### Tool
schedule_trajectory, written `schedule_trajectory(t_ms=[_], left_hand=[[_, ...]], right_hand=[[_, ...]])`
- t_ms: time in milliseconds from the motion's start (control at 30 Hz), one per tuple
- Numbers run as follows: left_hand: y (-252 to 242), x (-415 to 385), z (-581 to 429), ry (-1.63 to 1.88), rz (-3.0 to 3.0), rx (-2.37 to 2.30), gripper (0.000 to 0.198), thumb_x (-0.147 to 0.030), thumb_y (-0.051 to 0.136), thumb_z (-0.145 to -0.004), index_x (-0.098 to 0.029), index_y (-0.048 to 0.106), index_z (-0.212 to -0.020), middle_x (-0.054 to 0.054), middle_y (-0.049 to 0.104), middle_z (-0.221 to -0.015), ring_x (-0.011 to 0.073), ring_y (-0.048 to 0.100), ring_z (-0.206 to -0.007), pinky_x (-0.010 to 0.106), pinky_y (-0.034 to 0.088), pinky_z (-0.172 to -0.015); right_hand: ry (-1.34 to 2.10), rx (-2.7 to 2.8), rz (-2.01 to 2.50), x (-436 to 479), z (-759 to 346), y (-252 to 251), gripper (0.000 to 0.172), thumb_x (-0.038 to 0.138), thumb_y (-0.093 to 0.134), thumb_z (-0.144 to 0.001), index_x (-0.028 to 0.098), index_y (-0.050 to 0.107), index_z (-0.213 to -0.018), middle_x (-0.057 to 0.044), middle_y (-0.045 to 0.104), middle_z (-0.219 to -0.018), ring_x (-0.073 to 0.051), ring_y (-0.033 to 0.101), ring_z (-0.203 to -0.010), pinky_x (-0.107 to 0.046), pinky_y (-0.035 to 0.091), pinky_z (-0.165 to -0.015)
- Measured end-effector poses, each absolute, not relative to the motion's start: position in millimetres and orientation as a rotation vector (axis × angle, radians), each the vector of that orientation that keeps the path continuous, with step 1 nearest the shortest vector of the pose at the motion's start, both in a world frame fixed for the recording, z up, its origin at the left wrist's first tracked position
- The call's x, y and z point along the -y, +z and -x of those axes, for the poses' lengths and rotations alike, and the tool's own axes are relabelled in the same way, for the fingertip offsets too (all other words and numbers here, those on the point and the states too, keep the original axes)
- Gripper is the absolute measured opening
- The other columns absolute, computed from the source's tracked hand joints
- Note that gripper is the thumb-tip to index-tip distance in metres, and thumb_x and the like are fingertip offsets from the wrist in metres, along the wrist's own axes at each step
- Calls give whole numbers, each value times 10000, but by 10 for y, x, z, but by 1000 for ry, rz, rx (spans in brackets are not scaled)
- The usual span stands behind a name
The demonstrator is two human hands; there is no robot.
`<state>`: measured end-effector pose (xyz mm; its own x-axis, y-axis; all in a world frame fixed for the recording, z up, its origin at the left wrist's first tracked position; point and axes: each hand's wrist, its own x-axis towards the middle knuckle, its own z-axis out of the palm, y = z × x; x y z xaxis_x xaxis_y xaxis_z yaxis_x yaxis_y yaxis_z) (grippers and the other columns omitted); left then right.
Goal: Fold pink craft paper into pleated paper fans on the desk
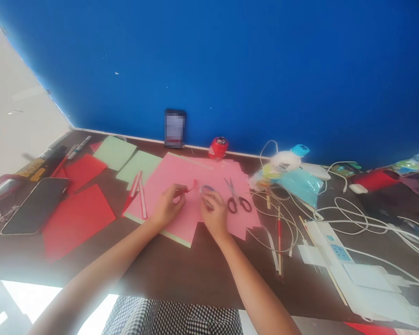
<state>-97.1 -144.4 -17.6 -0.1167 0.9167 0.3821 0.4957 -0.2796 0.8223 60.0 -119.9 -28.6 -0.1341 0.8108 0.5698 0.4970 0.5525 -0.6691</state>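
Over the pink paper sheets (183, 172), my left hand (170, 204) pinches the end of a small red paper strip (193, 185), which curls up toward the right. Close beside it, my right hand (214, 211) has its fingers closed around a small object with a bluish, rounded edge (206, 189), too blurred to name. Scissors (234, 197) with dark handles lie partly open on the pink sheets, just right of my right hand. Red and white paper strips (138, 193) rest at the sheets' left side.
Red sheets (80, 223), pale green sheets (113, 152) and a phone (35, 207) lie left. Another phone (175, 129) leans on the blue wall near a red container (218, 148). A white bottle (285, 160), tangled cables (349, 218) and a power strip (330, 237) occupy the right.
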Motion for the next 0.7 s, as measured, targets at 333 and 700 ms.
schedule_trajectory(t_ms=[333,700], left_hand=[[-301,1452,936,1295,-1941,-1387,218,-152,444,-834,-206,468,-1044,51,629,-1018,155,627,-956,313,527,-846],[-290,1471,928,1258,-2045,-1392,228,-142,430,-843,-201,468,-1061,44,632,-1013,145,620,-967,292,521,-845]], right_hand=[[231,1979,1014,1255,-529,-236,140,166,505,-832,214,636,-853,-39,649,-889,-157,626,-841,-277,510,-708],[236,1974,1035,1260,-530,-270,150,178,498,-831,219,638,-867,-44,649,-899,-163,627,-834,-281,510,-678]])
